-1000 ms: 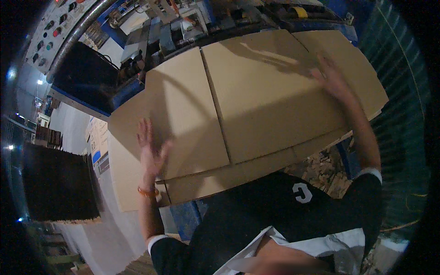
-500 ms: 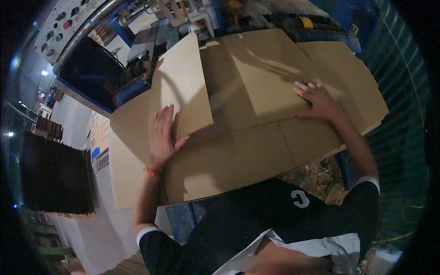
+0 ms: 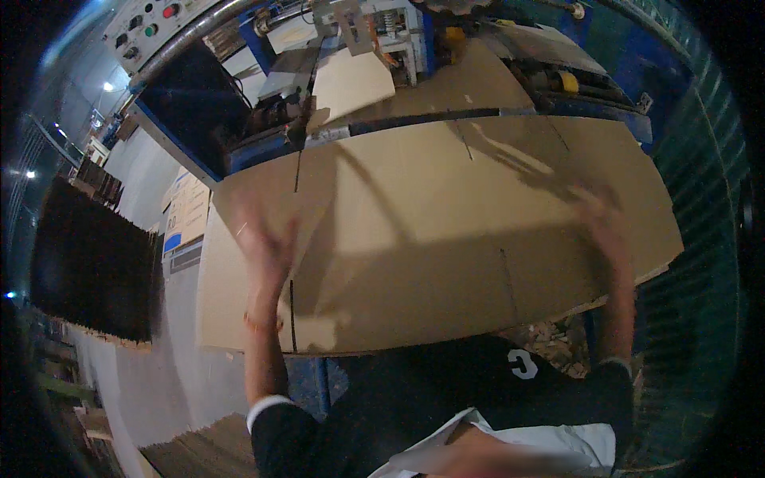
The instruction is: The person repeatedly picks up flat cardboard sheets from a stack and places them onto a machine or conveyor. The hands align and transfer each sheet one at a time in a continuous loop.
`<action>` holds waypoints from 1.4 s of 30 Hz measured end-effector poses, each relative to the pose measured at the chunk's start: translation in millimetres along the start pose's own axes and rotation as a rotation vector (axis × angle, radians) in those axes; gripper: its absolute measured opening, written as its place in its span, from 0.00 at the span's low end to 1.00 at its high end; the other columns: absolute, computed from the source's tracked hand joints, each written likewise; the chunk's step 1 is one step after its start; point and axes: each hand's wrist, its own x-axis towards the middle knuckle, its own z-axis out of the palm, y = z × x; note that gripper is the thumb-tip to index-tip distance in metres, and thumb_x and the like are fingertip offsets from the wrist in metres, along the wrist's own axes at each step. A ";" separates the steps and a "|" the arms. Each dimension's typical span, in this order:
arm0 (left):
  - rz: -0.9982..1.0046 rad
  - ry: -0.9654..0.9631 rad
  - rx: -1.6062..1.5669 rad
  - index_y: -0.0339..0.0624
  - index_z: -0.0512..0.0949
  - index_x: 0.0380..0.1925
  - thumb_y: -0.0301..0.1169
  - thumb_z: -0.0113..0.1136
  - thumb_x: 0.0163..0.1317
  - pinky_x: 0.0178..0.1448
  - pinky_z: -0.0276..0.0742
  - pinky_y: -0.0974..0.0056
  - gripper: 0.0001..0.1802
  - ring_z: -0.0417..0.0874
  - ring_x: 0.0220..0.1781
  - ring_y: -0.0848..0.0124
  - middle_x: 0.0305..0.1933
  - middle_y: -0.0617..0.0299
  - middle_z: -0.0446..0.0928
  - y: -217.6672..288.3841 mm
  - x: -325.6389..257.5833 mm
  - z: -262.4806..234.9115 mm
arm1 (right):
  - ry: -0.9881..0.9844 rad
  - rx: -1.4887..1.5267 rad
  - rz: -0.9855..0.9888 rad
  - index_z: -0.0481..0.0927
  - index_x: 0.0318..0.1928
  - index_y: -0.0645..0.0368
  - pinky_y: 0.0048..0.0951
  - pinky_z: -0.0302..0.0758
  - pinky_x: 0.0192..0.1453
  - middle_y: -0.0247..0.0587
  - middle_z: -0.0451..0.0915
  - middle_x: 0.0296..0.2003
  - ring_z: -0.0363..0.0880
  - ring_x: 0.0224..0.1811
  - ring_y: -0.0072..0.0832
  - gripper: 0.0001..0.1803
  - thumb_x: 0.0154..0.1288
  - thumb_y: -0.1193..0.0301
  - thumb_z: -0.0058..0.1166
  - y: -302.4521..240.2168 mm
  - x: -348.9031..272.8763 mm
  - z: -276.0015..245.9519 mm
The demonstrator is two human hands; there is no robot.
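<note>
A large flat brown cardboard sheet (image 3: 446, 231) with cut slots and creases lies across the work surface in front of me. My left hand (image 3: 267, 247) is blurred with motion over the sheet's left part, fingers spread, an orange band on the wrist. My right hand (image 3: 602, 227) is also blurred, resting flat near the sheet's right side. Neither hand holds anything I can make out.
A blue machine (image 3: 263, 119) with rollers and a control panel (image 3: 151, 24) with coloured buttons stands beyond the sheet. A dark stack of cardboard (image 3: 96, 267) sits at the left. Scraps (image 3: 558, 350) lie on the floor at the lower right, beside a green ribbed wall (image 3: 701, 159).
The left flap that stood folded up half a second ago now lies flat, and the sheet is spread wide. Both hands have shifted outward across it.
</note>
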 end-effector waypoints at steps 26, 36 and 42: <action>-1.034 0.861 -0.901 0.37 0.61 0.60 0.38 0.49 0.62 0.60 0.63 0.59 0.28 0.68 0.60 0.59 0.59 0.50 0.66 -84.4 -135.4 -106.6 | -0.171 -0.434 -0.358 0.62 0.64 0.57 0.44 0.46 0.71 0.51 0.54 0.67 0.51 0.70 0.43 0.34 0.60 0.55 0.50 -61.4 -91.8 61.4; -1.034 0.990 -1.418 0.43 0.57 0.58 0.34 0.51 0.59 0.68 0.43 0.50 0.28 0.64 0.65 0.53 0.60 0.51 0.60 -75.1 -95.3 -159.4 | -0.195 -0.413 -0.568 0.62 0.64 0.56 0.49 0.43 0.71 0.46 0.55 0.67 0.50 0.69 0.49 0.42 0.55 0.42 0.48 -77.8 -87.6 78.7; -0.891 0.950 -1.484 0.42 0.57 0.55 0.32 0.52 0.58 0.68 0.45 0.49 0.26 0.63 0.66 0.51 0.59 0.49 0.58 -61.1 -63.0 -172.7 | -0.099 -0.373 -0.467 0.69 0.59 0.56 0.45 0.58 0.65 0.49 0.65 0.61 0.61 0.63 0.47 0.30 0.58 0.57 0.52 -26.6 -77.5 63.6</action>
